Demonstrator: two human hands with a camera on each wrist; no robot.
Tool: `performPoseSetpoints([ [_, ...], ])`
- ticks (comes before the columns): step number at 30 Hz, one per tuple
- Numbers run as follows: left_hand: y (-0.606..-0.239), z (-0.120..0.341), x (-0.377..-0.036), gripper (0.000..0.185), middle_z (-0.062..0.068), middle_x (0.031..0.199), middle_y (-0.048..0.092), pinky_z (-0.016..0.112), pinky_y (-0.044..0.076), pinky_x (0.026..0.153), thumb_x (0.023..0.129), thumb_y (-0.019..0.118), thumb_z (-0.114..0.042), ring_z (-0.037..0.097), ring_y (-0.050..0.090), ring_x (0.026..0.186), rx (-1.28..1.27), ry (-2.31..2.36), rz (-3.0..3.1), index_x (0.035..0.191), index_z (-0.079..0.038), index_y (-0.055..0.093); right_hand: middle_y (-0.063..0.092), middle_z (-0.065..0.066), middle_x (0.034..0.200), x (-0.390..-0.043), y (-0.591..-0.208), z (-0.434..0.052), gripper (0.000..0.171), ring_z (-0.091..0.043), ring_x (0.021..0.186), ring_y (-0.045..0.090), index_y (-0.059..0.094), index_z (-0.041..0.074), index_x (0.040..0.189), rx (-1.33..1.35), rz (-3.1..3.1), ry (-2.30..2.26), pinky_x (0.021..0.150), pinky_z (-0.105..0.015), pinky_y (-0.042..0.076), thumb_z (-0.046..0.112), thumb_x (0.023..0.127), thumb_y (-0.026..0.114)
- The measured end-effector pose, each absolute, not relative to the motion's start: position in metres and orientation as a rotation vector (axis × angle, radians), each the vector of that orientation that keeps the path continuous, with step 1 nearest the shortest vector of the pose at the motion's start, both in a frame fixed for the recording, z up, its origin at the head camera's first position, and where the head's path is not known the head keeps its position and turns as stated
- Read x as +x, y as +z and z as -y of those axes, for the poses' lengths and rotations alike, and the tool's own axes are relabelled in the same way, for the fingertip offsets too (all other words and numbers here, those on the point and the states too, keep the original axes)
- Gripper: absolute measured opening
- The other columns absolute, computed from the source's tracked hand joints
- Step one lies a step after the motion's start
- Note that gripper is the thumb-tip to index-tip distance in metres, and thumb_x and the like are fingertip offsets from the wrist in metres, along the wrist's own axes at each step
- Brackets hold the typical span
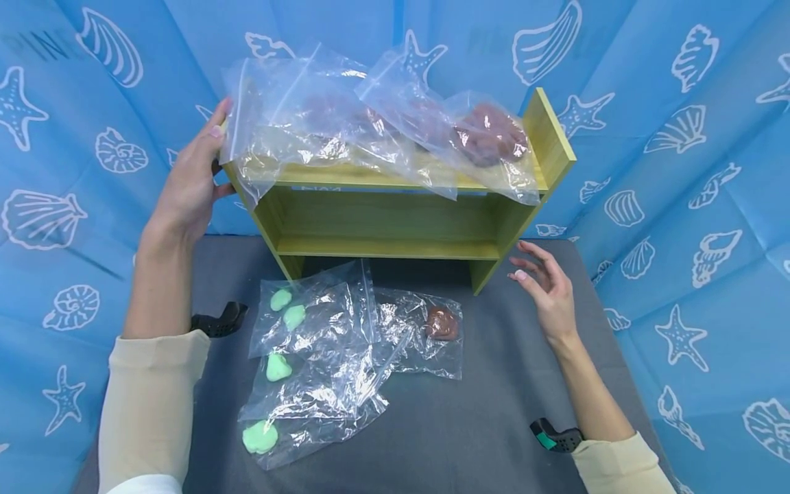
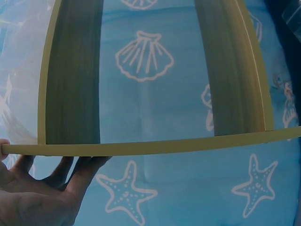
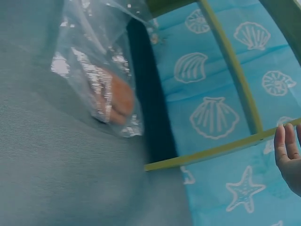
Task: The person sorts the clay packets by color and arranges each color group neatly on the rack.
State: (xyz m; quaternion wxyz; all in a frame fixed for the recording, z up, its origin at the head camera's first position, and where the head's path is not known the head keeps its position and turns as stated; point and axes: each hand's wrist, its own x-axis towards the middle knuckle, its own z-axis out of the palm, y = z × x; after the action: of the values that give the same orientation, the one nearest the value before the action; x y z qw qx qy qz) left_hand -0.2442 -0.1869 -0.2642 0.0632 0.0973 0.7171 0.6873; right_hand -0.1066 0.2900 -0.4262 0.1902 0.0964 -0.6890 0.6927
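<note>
My left hand [image 1: 188, 175] grips the upper left side panel of a small yellow-green wooden shelf [image 1: 389, 247]. In the left wrist view, the left fingers [image 2: 87, 169] lie against the panel's outer face and one fingertip reaches its end. Clear zip bags [image 1: 333, 103] with reddish-brown lumps cover the shelf's top level and hang over its front edge. My right hand [image 1: 552, 295], fingers loosely bent, is beside the shelf's lower right side and holds nothing. In the right wrist view its fingers [image 3: 280, 141] overlap the side panel's edge.
On the grey table [image 1: 494, 412], before the shelf, overlapping zip bags [image 1: 333, 370] hold mint-green lumps [image 1: 260, 437]. Another bag beside them has a brown lump [image 1: 442, 323]. A blue shell-patterned curtain [image 1: 679, 206] surrounds the table's back and sides. Both wrists wear black bands.
</note>
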Motion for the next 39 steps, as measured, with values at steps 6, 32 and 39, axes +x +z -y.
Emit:
performPoseSetpoints([
  [6,-0.264,0.186,-0.244,0.047,-0.027,0.16,0.01,0.069,0.01,0.114,0.106,0.033,-0.046,0.015,0.007,0.149,0.299,2.07,-2.183,0.153,-0.047,0.026,0.054,-0.012,0.137,-0.098,-0.451,-0.285,0.045,-0.032,0.118,0.056,0.048,-0.009,0.14,0.215,1.999,1.946,0.089,-0.024,0.053,-0.008,0.096,0.057],
  [32,-0.267,0.188,-0.244,0.049,-0.023,0.16,0.012,0.069,0.01,0.114,0.106,0.035,-0.045,0.015,0.011,0.148,0.349,2.095,-2.164,0.154,-0.044,0.026,0.046,-0.025,0.145,-0.093,-0.541,-0.265,0.067,-0.044,0.124,0.047,0.044,0.001,0.148,0.098,2.367,1.943,0.09,-0.021,0.051,-0.006,0.087,0.071],
  [39,-0.266,0.187,-0.246,0.049,-0.029,0.159,0.013,0.068,0.01,0.114,0.106,0.036,-0.045,0.013,0.008,0.149,0.345,2.095,-2.162,0.154,-0.042,0.027,0.039,-0.028,0.148,-0.09,-0.528,-0.253,0.071,-0.053,0.128,0.041,0.04,-0.003,0.149,0.163,2.541,1.886,0.097,-0.059,0.046,-0.005,0.085,0.073],
])
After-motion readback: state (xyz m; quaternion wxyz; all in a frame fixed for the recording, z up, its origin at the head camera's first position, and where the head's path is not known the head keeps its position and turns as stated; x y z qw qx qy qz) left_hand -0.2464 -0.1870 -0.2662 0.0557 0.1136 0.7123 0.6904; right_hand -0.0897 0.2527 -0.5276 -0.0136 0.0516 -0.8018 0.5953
